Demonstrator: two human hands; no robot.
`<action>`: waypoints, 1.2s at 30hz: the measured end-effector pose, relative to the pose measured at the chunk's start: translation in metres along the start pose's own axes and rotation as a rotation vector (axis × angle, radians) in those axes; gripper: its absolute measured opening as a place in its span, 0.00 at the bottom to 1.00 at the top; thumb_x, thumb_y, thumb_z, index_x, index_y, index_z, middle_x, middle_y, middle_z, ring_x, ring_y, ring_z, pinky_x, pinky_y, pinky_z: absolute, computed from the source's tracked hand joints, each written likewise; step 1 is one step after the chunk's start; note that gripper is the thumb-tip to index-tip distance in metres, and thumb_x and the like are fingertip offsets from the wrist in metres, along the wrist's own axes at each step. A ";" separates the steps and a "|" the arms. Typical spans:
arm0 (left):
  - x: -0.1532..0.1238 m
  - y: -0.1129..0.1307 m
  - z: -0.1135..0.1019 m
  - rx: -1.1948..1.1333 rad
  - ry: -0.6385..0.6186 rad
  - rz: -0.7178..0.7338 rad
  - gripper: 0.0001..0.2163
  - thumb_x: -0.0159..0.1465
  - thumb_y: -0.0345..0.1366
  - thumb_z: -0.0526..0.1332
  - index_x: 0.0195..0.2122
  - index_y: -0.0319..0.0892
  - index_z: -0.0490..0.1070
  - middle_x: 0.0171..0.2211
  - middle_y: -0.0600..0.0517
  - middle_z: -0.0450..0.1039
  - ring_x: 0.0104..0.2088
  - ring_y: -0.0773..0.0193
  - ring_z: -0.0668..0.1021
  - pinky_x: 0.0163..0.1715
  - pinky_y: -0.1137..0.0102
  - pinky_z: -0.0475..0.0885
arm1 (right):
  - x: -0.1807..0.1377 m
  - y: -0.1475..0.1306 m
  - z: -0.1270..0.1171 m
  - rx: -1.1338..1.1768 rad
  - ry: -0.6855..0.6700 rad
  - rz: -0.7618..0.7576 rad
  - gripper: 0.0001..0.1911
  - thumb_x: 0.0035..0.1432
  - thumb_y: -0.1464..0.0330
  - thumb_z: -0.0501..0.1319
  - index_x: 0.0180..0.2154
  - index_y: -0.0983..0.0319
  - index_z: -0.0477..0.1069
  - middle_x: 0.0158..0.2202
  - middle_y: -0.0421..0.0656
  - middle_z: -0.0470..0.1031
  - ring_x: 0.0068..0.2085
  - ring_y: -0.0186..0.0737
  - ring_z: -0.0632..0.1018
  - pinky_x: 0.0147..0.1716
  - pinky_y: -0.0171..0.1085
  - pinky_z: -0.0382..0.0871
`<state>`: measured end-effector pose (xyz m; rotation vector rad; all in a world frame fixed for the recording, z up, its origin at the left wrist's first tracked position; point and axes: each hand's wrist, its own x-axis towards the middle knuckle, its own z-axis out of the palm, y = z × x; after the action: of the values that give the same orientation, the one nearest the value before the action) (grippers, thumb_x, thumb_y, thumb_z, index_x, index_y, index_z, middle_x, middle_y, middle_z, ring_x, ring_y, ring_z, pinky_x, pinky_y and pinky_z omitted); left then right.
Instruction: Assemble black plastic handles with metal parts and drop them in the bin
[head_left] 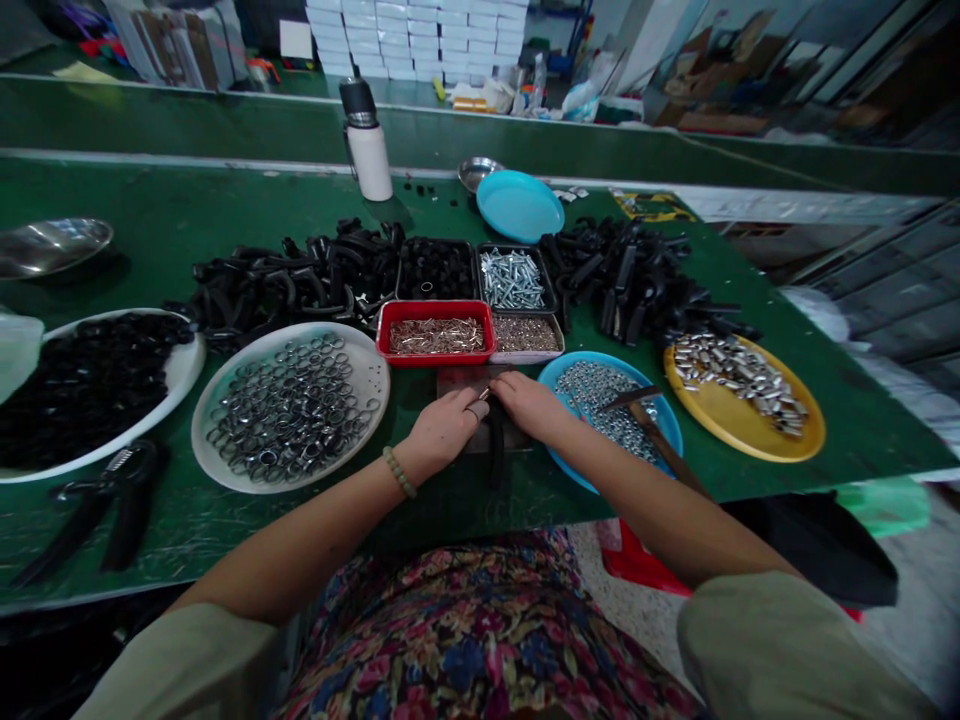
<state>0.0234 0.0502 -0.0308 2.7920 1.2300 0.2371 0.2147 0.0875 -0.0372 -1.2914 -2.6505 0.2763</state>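
Over a small metal plate (516,436) on the green table, both my hands meet at the top of a black handle (496,455), whose lower end points towards me. My left hand (448,432), with a bead bracelet (399,472) at the wrist, closes its fingers on the handle's left side. From the right, my right hand (531,402) curls its fingers onto the same end. A small shiny metal piece (485,393) shows between the fingertips; its kind is hard to make out. Just beyond are a red tray (382,335) of copper-coloured pins and a tray of small rivets (525,333).
A plate of metal rings (289,410) lies left, a blue plate of nuts (596,385) right with a hammer (660,440) across it. Further right is a yellow plate (720,415). Black handles (300,280) are heaped behind; a hand grip (112,500) lies front left.
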 end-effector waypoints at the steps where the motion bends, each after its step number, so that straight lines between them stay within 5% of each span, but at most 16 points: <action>1: -0.002 0.001 -0.002 -0.001 -0.002 0.007 0.10 0.68 0.35 0.51 0.42 0.42 0.70 0.42 0.47 0.69 0.42 0.58 0.71 0.45 0.64 0.69 | 0.000 0.002 -0.003 0.081 0.008 0.039 0.12 0.65 0.72 0.51 0.43 0.65 0.72 0.43 0.52 0.75 0.46 0.45 0.74 0.48 0.43 0.69; 4: -0.008 0.004 -0.007 -0.029 0.002 -0.018 0.12 0.69 0.39 0.50 0.46 0.43 0.70 0.43 0.47 0.69 0.43 0.57 0.72 0.45 0.63 0.69 | -0.026 0.018 -0.016 0.222 0.120 0.211 0.15 0.67 0.68 0.49 0.50 0.63 0.70 0.48 0.50 0.75 0.49 0.43 0.75 0.49 0.43 0.69; 7: -0.014 0.006 -0.006 -0.087 -0.029 -0.084 0.13 0.68 0.40 0.51 0.50 0.44 0.67 0.44 0.47 0.68 0.41 0.59 0.73 0.41 0.66 0.71 | -0.094 0.043 -0.030 -0.025 0.315 0.469 0.20 0.64 0.63 0.53 0.55 0.64 0.67 0.52 0.55 0.71 0.54 0.52 0.71 0.52 0.51 0.65; 10: -0.017 0.007 -0.001 -0.128 -0.063 -0.114 0.14 0.68 0.39 0.51 0.52 0.43 0.66 0.46 0.48 0.67 0.39 0.62 0.75 0.41 0.68 0.72 | -0.171 0.061 -0.037 -0.341 0.166 0.792 0.23 0.63 0.60 0.54 0.53 0.67 0.68 0.46 0.59 0.74 0.49 0.60 0.73 0.46 0.56 0.68; 13: -0.016 0.006 0.000 -0.139 -0.072 -0.124 0.14 0.68 0.39 0.50 0.52 0.44 0.65 0.47 0.48 0.67 0.39 0.62 0.75 0.42 0.68 0.72 | -0.203 0.055 -0.039 -0.381 0.026 0.870 0.22 0.64 0.64 0.50 0.54 0.70 0.66 0.41 0.59 0.75 0.44 0.56 0.76 0.42 0.52 0.71; 18: -0.015 0.006 -0.002 -0.155 -0.095 -0.122 0.13 0.68 0.39 0.50 0.52 0.43 0.65 0.45 0.48 0.67 0.39 0.62 0.75 0.41 0.68 0.72 | -0.148 0.002 -0.045 -0.029 0.209 0.749 0.24 0.67 0.64 0.44 0.60 0.64 0.59 0.47 0.56 0.76 0.41 0.51 0.80 0.38 0.45 0.74; 22: -0.015 0.006 -0.001 -0.183 -0.093 -0.140 0.14 0.68 0.39 0.50 0.53 0.43 0.65 0.46 0.48 0.67 0.39 0.61 0.75 0.40 0.68 0.72 | -0.094 -0.035 -0.051 0.219 0.137 0.492 0.25 0.66 0.64 0.44 0.63 0.62 0.56 0.51 0.53 0.75 0.46 0.52 0.79 0.42 0.47 0.74; 25: -0.015 0.005 0.000 -0.195 -0.101 -0.147 0.15 0.68 0.38 0.52 0.54 0.44 0.64 0.46 0.48 0.68 0.39 0.61 0.76 0.40 0.68 0.72 | -0.076 -0.043 -0.050 0.224 0.190 0.453 0.26 0.66 0.65 0.45 0.64 0.60 0.54 0.55 0.51 0.73 0.51 0.52 0.77 0.47 0.51 0.72; 29: -0.012 0.004 0.001 -0.209 -0.108 -0.152 0.15 0.67 0.37 0.52 0.54 0.43 0.65 0.45 0.48 0.68 0.38 0.61 0.76 0.39 0.67 0.73 | -0.069 -0.039 -0.046 0.219 0.122 0.454 0.25 0.66 0.66 0.47 0.63 0.59 0.58 0.48 0.50 0.78 0.43 0.52 0.81 0.43 0.50 0.73; 32: -0.012 0.006 0.005 -0.217 -0.094 -0.144 0.15 0.67 0.37 0.52 0.54 0.43 0.65 0.46 0.47 0.69 0.38 0.60 0.76 0.39 0.67 0.73 | -0.065 -0.038 -0.047 0.204 0.200 0.447 0.26 0.66 0.66 0.47 0.64 0.58 0.55 0.51 0.50 0.76 0.45 0.50 0.80 0.44 0.48 0.73; 36: -0.019 0.006 0.002 -0.239 -0.081 -0.150 0.17 0.66 0.38 0.53 0.55 0.42 0.65 0.46 0.46 0.69 0.39 0.59 0.77 0.40 0.65 0.73 | -0.064 -0.042 -0.054 0.183 0.069 0.456 0.25 0.65 0.67 0.48 0.62 0.59 0.59 0.42 0.50 0.80 0.36 0.50 0.82 0.40 0.47 0.74</action>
<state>0.0151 0.0322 -0.0344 2.4709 1.2912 0.2406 0.2343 0.0164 0.0204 -1.7870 -2.1847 0.5110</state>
